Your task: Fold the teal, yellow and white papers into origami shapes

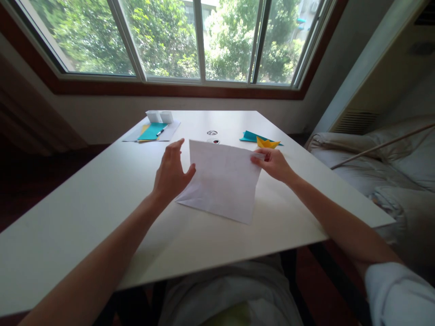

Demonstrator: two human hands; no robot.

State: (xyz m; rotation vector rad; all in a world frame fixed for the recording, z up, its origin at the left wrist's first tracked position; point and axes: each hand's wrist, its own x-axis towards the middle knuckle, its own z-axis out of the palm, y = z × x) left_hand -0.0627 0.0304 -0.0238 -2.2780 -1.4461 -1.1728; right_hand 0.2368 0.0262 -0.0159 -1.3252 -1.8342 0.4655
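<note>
Head view shows you at a white table (pixel 84 199) under a wide window (pixel 176 40), with a white sheet of paper (pixel 220 181) in front of you near the middle of the tabletop. Your right hand (pixel 273 164) pinches the sheet's upper right corner between thumb and fingers, lifting that edge so the paper stands tilted while its near edge rests on the table. Your left hand (pixel 171 174) is open, fingers spread and raised, its thumb touching the paper's left edge. Just beyond your right hand lies a yellow folded paper (pixel 267 143) on a teal sheet (pixel 250 136). At the far left of the table, another teal sheet (pixel 152 131) lies on pale papers with a pen (pixel 161 131) across it, and two small white boxes (pixel 159 116) stand behind.
</note>
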